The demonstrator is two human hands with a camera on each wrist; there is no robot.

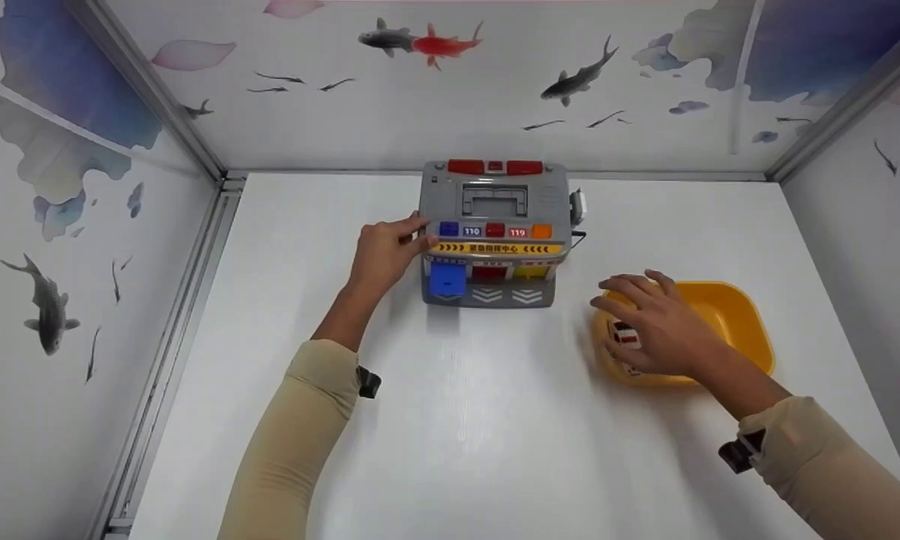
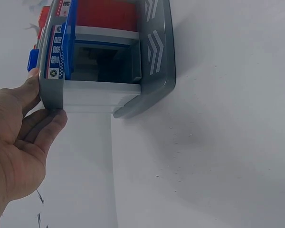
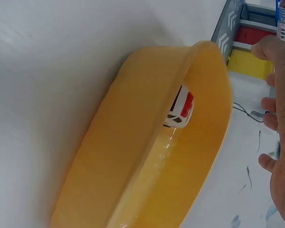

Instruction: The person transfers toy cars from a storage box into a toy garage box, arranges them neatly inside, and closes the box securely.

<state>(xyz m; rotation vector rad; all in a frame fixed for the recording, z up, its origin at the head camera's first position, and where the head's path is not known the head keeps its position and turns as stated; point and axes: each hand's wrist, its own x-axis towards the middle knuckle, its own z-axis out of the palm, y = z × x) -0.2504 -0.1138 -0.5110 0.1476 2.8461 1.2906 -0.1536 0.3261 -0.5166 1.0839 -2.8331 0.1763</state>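
A grey toy garage [image 1: 495, 298] stands near the back of the table, with red roof lights and coloured buttons. Its blue door [image 1: 448, 280] is swung up, showing the hollow bay [image 2: 102, 61] in the left wrist view; the red door [image 2: 107, 15] and yellow door [image 3: 250, 63] are down. My left hand [image 1: 385, 255] grips the garage's left edge between thumb and fingers. My right hand [image 1: 664, 328] hovers with spread fingers over the left end of a yellow bin [image 1: 754, 330]. Inside it lies a small white toy car [image 3: 182, 108] with red and black markings, partly covered by that hand in the head view.
White panels printed with fish [image 1: 581, 79] and leaves enclose the white table [image 1: 450, 450] at the back and sides. Metal rails [image 1: 172, 345] run along the left side. A small white piece [image 1: 578, 206] and a black hook-like part stick out from the garage's right side.
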